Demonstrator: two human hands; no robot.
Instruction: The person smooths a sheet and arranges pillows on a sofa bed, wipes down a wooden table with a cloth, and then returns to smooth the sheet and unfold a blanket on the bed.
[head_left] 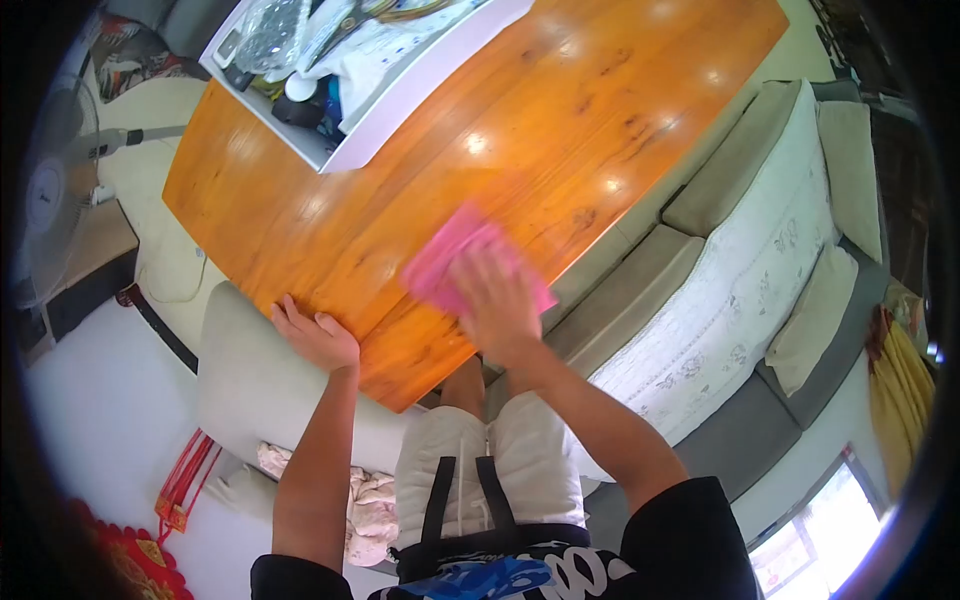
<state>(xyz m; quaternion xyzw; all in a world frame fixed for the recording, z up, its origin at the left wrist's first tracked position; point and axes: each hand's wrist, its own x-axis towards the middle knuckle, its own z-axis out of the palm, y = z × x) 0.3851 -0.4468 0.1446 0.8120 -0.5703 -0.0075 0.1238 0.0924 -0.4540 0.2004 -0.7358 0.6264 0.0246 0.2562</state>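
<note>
A pink cloth point(432, 268) lies on the glossy wooden table point(400, 215) near its front right edge. My right hand point(497, 305) rests over the cloth and holds it against the wood; hand and cloth are a little blurred. Part of the cloth under my palm is hidden. On the table's front left edge sits my left hand point(316, 337), with its fingers apart and nothing in it.
A white box point(350, 150) with scissors, a plastic bag and small bottles stands at the table's far left. A long sofa point(700, 310) runs along the right side. At the left are a fan point(50, 195) and a pale seat point(245, 385).
</note>
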